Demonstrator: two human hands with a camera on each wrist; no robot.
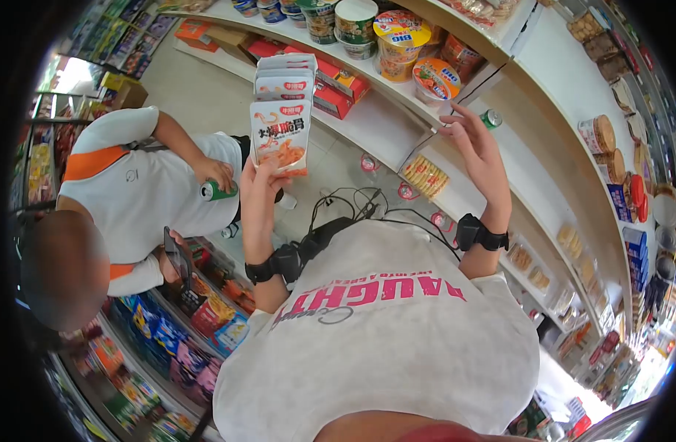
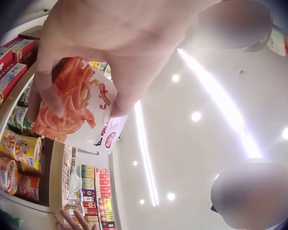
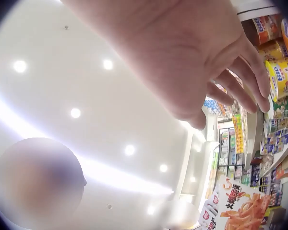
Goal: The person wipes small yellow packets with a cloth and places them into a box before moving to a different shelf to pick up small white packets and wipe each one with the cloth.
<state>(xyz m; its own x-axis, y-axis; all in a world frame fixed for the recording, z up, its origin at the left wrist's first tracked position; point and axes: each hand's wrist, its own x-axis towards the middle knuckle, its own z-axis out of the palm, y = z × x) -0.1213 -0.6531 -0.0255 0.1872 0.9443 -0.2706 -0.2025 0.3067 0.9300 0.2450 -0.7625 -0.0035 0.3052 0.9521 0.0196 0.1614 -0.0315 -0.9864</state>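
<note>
My left hand (image 1: 260,193) grips the lower end of a stack of white snack packs (image 1: 280,132) with red lettering and orange food pictures. In the left wrist view the left hand (image 2: 110,43) has its thumb and fingers round the front pack (image 2: 77,110). My right hand (image 1: 479,151) is raised by the shelf edge, fingers loosely extended, holding nothing. It is nearest to a green can (image 1: 490,118) and an orange-lidded noodle bowl (image 1: 435,79). The right wrist view shows the right hand (image 3: 201,62) with relaxed fingers, the packs (image 3: 240,206) below it.
Shelves with noodle cups (image 1: 356,22) run across the top and right; red boxes (image 1: 334,99) sit lower. Wrapped round biscuits (image 1: 425,175) lie on a lower shelf. At left a person in white and orange (image 1: 154,177) holds a green can and a phone. Black cables (image 1: 367,202) hang below.
</note>
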